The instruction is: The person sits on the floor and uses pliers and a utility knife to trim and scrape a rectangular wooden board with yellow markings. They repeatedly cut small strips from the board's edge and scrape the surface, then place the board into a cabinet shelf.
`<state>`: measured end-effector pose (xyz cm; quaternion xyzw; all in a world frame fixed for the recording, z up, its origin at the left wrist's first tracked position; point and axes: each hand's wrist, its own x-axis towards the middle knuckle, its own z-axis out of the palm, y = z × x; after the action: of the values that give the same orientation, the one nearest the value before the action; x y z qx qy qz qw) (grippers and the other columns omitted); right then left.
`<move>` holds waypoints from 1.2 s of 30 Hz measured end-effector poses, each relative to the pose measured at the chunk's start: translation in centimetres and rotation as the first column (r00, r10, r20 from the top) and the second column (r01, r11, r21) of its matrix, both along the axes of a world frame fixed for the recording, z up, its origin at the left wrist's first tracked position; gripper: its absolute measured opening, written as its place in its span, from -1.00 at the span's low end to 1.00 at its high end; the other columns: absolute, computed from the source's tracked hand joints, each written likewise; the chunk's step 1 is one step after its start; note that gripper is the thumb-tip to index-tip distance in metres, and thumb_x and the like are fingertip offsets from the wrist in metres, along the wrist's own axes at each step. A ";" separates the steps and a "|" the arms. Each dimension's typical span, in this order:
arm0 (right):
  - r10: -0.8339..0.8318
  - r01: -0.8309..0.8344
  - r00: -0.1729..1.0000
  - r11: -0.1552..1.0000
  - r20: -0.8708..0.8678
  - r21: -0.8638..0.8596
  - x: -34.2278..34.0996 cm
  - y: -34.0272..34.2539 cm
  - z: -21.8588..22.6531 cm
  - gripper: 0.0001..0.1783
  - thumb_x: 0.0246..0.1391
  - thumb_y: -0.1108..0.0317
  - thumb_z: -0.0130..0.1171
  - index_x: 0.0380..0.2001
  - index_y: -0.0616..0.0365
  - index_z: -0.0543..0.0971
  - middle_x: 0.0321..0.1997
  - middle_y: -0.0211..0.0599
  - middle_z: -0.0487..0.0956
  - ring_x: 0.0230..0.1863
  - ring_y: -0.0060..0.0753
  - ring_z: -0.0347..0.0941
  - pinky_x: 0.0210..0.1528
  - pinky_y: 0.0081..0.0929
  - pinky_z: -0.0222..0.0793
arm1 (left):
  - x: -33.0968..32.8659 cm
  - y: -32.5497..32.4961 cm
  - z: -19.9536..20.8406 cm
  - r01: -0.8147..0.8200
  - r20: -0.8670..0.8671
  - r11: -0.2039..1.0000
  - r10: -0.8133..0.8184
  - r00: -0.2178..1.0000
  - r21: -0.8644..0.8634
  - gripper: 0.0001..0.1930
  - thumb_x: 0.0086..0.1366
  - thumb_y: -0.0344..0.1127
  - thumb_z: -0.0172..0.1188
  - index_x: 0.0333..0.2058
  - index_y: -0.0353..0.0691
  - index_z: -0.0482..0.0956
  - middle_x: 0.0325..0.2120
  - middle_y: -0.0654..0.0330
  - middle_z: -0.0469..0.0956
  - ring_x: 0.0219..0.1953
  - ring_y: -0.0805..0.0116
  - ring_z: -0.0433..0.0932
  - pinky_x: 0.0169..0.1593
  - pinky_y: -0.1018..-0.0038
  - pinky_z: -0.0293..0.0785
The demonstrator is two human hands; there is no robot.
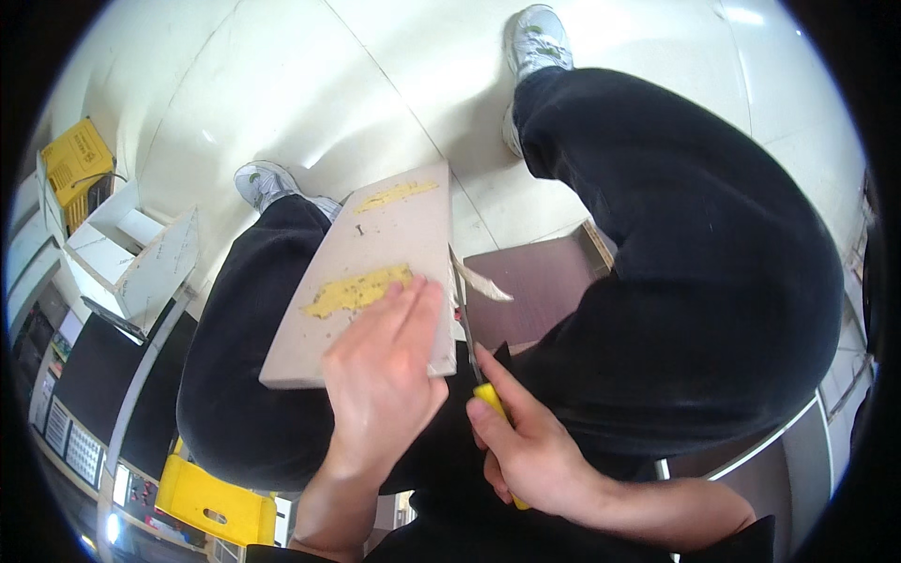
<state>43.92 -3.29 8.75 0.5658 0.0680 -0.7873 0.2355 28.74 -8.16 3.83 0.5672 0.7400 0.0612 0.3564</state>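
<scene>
A pale, flat board (pixel 330 239) lies tilted across my left thigh, with two rough yellow patches (pixel 361 289) on its upper face. My left hand (pixel 389 352) presses down on the board's near end, fingers stretched out over the lower yellow patch. In my right hand (pixel 530 436) is a yellow-handled tool (pixel 489 399) with a long, narrow metal blade, held along the board's right edge. Its exact kind is unclear. A thin peeled strip (pixel 483 281) curls away from that edge beside the blade. A small nail or screw (pixel 360 230) shows between the patches.
Below the board's right side, between my legs, is a brown panel (pixel 526 286) with a raised edge. Small white drawer-like boxes (pixel 131 235) and a yellow box (pixel 80 164) stand at the far left. A yellow plastic stool (pixel 216 502) is at the near left.
</scene>
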 end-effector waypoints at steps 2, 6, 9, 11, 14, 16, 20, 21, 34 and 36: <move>-0.017 0.017 1.000 1.000 0.003 -0.007 0.1 0.0 0.0 -0.33 0.35 0.29 -0.12 0.43 -0.09 -0.10 -0.49 -0.43 0.30 -0.72 -0.65 0.23 -0.71 -0.64 0.20 | -0.3 0.4 0.1 -0.001 0.023 0.999 0.002 1.000 -0.044 -0.52 -0.17 -0.61 0.18 -0.13 -0.38 0.56 -0.16 -0.05 0.59 -0.10 -0.02 0.60 -0.05 0.30 0.54; -0.062 0.071 0.994 0.992 0.086 -0.102 -0.8 1.0 0.2 -0.31 0.34 0.31 -0.09 0.43 -0.13 -0.10 -0.53 -0.46 0.31 -0.70 -0.68 0.22 -0.68 -0.66 0.19 | -0.9 0.5 -0.3 -0.021 0.090 0.995 0.029 0.996 -0.095 -0.38 -0.32 -0.60 0.18 -0.09 -0.39 0.56 -0.13 -0.07 0.59 -0.07 -0.07 0.59 0.03 0.23 0.50; 0.024 -0.011 0.994 0.993 0.109 -0.115 -1.3 1.7 0.2 -0.29 0.33 0.42 -0.12 0.43 -0.12 -0.13 -0.45 -0.39 0.33 -0.70 -0.64 0.25 -0.69 -0.68 0.21 | -1.5 0.9 -0.4 -0.014 0.099 0.993 0.026 0.995 -0.120 -0.36 -0.35 -0.57 0.21 -0.09 -0.40 0.57 -0.14 -0.09 0.59 -0.08 -0.08 0.59 0.01 0.20 0.52; 0.064 -0.067 0.997 0.995 0.048 0.071 -1.1 0.9 -0.2 -0.36 0.34 0.34 -0.11 0.42 -0.10 -0.02 -0.55 -0.47 0.28 -0.74 -0.69 0.16 -0.72 -0.70 0.12 | -1.9 1.8 -0.3 -0.026 0.103 0.986 0.043 0.994 -0.163 -0.38 -0.33 -0.55 0.24 -0.09 -0.37 0.58 -0.15 -0.10 0.60 -0.07 -0.09 0.59 0.01 0.20 0.52; 0.040 -0.046 0.998 0.989 0.044 0.141 -1.3 1.0 -0.4 -0.39 0.34 0.32 -0.08 0.40 -0.06 0.06 -0.62 -0.55 0.24 -0.74 -0.74 0.10 -0.70 -0.72 0.07 | -2.2 2.5 -0.1 -0.043 0.111 0.981 0.064 0.992 -0.188 -0.39 -0.30 -0.54 0.25 -0.09 -0.36 0.58 -0.15 -0.10 0.60 -0.07 -0.10 0.59 0.02 0.21 0.52; 0.003 -0.004 0.999 1.000 0.051 0.022 -1.5 2.2 -0.8 -0.36 0.33 0.36 -0.08 0.41 -0.08 0.01 -0.57 -0.51 0.26 -0.72 -0.72 0.14 -0.69 -0.71 0.12 | -2.6 3.3 -0.1 -0.037 0.118 0.977 0.064 0.991 -0.212 -0.40 -0.28 -0.55 0.24 -0.08 -0.36 0.58 -0.15 -0.10 0.60 -0.07 -0.09 0.59 0.02 0.22 0.51; -0.001 0.000 1.000 0.995 -0.016 -0.100 -1.0 3.3 -1.4 -0.31 0.34 0.37 -0.11 0.43 -0.18 -0.10 -0.47 -0.42 0.31 -0.70 -0.66 0.24 -0.68 -0.69 0.23 | -2.4 2.8 0.0 -0.001 0.106 0.977 0.024 0.994 -0.212 -0.30 -0.30 -0.50 0.35 0.00 -0.36 0.51 -0.08 -0.11 0.57 -0.02 -0.09 0.56 0.06 0.23 0.48; 0.017 -0.019 0.999 0.999 -0.047 -0.047 -0.8 3.1 -1.4 -0.31 0.34 0.35 -0.10 0.43 -0.19 -0.09 -0.47 -0.43 0.30 -0.70 -0.66 0.24 -0.67 -0.69 0.23 | -2.3 2.6 0.0 -0.009 0.101 0.979 0.030 0.994 -0.203 -0.28 -0.32 -0.51 0.36 0.01 -0.36 0.50 -0.07 -0.12 0.56 0.00 -0.10 0.55 0.06 0.24 0.48; 0.030 -0.030 0.999 1.000 0.044 0.006 -2.0 2.5 -0.9 -0.33 0.34 0.35 -0.09 0.42 -0.11 -0.05 -0.57 -0.49 0.27 -0.71 -0.69 0.19 -0.68 -0.69 0.17 | -1.9 2.4 -0.2 0.013 0.102 0.970 0.012 0.995 -0.244 -0.46 -0.19 -0.51 0.25 -0.08 -0.38 0.57 -0.12 -0.07 0.59 -0.07 -0.05 0.59 0.05 0.27 0.50; 0.054 -0.064 0.995 0.990 0.080 0.122 -2.6 2.5 -0.6 -0.40 0.34 0.35 -0.09 0.40 -0.03 0.08 -0.62 -0.57 0.23 -0.71 -0.74 0.11 -0.68 -0.73 0.09 | -1.9 2.4 -0.3 0.011 0.088 0.970 0.010 0.996 -0.244 -0.49 -0.15 -0.49 0.22 -0.09 -0.37 0.57 -0.14 -0.07 0.60 -0.07 -0.04 0.59 0.05 0.27 0.49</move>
<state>41.34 -0.80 8.12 0.6069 0.1245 -0.7519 0.2253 26.87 -5.81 3.55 0.5161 0.7252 -0.0054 0.4557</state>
